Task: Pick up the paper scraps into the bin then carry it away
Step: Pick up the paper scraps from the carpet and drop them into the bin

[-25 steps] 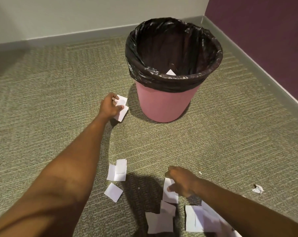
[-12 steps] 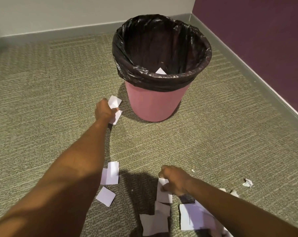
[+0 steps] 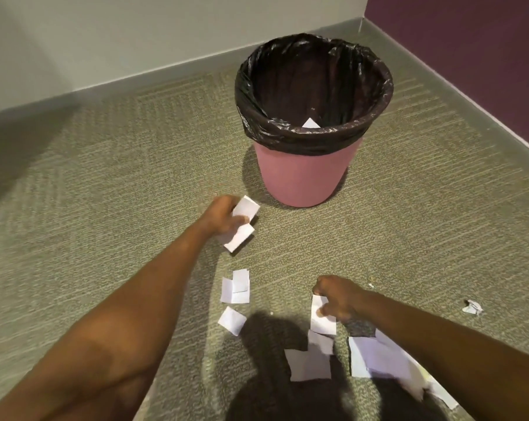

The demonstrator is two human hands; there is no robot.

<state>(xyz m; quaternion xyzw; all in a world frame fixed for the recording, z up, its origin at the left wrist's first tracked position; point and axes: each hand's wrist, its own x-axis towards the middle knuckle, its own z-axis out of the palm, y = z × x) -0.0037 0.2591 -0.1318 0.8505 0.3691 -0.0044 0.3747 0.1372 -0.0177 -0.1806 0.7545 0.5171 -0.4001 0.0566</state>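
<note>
So the left hand [image 3: 223, 218], clamped on white paper scraps [image 3: 242, 226], has drifted back from the pink black-lined bin [image 3: 302, 180]; the right hand [image 3: 337, 300] probably still pinches another floor scrap [image 3: 321, 317].

You are looking at a pink bin [image 3: 299, 180] lined with a glossy black bag [image 3: 287, 133], with one white paper corner [image 3: 310, 123] showing inside it. The carpet [image 3: 135, 165] is olive green, woven in pale herringbone bands, and every paper scrap [image 3: 235, 290] on it is plain white. Along its far edge runs a grey skirting board [image 3: 135, 80] under an off-white wall [image 3: 105, 31], and its right edge meets a deep purple wall [image 3: 469, 41].
</note>
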